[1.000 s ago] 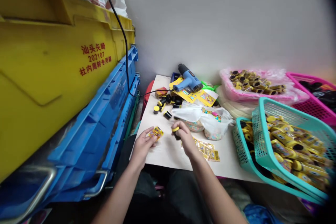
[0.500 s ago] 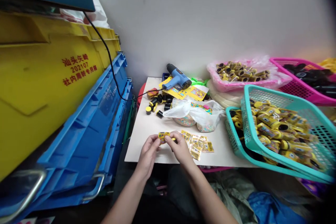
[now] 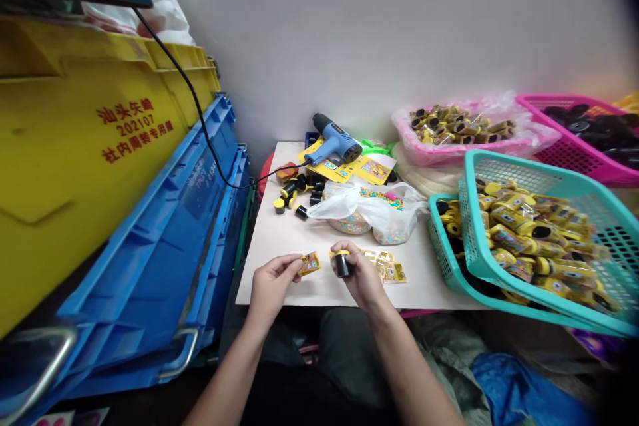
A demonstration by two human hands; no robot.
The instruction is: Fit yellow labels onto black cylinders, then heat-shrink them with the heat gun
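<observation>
My left hand (image 3: 272,283) pinches a small yellow printed label (image 3: 309,263) above the near edge of the white board (image 3: 284,243). My right hand (image 3: 362,276) is closed round a small black tube with a yellow cap (image 3: 342,263), a short gap right of the label. A loose pile of the same yellow labels (image 3: 387,269) lies on the board just right of my right hand. Several black tubes with yellow caps (image 3: 297,196) stand and lie at the board's far left.
A blue heat gun (image 3: 332,140) lies at the back on yellow cards, its black cord running up left. A plastic bag of coloured beads (image 3: 372,213) sits mid-board. Teal baskets (image 3: 469,213) of wrapped tubes stand right, pink baskets (image 3: 564,140) behind. Yellow and blue crates (image 3: 150,200) stack on the left.
Half a second ago both hands met over the label. They have since parted: the left keeps the label, the right holds the black tube apart from it.
</observation>
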